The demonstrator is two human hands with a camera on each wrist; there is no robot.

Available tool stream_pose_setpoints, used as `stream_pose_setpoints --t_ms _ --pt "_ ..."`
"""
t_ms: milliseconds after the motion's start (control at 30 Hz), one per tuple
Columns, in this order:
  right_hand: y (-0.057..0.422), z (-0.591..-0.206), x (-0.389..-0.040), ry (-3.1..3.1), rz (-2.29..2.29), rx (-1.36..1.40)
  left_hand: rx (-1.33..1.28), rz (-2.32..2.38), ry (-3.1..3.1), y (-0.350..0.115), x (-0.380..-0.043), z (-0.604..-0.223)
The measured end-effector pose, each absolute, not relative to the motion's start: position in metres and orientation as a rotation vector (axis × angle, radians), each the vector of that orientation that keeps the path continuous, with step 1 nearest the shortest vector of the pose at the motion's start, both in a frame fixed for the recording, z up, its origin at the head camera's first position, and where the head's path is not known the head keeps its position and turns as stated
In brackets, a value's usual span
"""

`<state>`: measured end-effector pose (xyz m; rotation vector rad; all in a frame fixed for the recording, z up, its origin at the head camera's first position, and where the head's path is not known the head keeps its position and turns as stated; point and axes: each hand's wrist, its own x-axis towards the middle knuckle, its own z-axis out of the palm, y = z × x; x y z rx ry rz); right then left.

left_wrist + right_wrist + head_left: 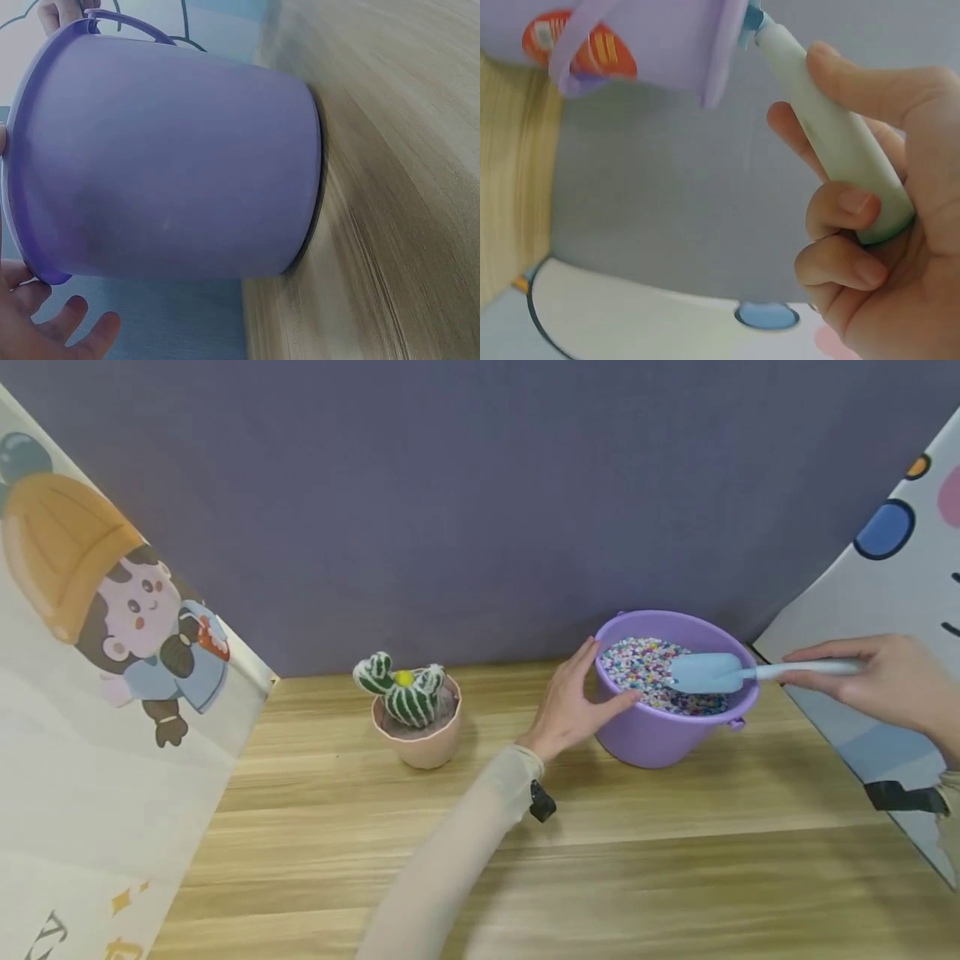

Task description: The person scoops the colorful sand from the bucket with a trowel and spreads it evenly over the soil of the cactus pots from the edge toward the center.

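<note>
A purple bucket (651, 739) with multicoloured beads or small pebbles (637, 664) inside stands upright on the wooden table. My left hand (572, 706) holds its rim at the left, the thumb on the near edge and the fingers round the side. In the left wrist view, several fingers (64, 322) extend past the rim. My right hand (885, 681) grips the pale handle (840, 139) of a light-blue toy shovel (705, 673). The shovel's blade is inside the bucket's mouth, over the beads; whether it touches them I cannot tell.
Left of the bucket stands a potted cactus (412, 706) in a pink pot (427, 750). A grey-blue wall (465, 510) rises behind the wooden table (315, 852). Printed side panels flank it, the left one (82, 793) bearing a cartoon child.
</note>
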<state>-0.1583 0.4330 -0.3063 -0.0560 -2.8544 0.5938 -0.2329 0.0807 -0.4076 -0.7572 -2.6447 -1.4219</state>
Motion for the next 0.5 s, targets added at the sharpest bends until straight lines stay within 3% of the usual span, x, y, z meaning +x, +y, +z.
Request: stream_pose_setpoints --t_ms 167,500 --pt "0.444 -0.297 -0.150 -2.819 0.444 -0.114 -0.743 -1.445 -2.639 0.079 -0.233 -0.409" --pt "0.453 -0.285 -0.149 -2.592 0.393 0.192 -0.738 -1.440 -2.632 0.081 -0.232 -0.409"
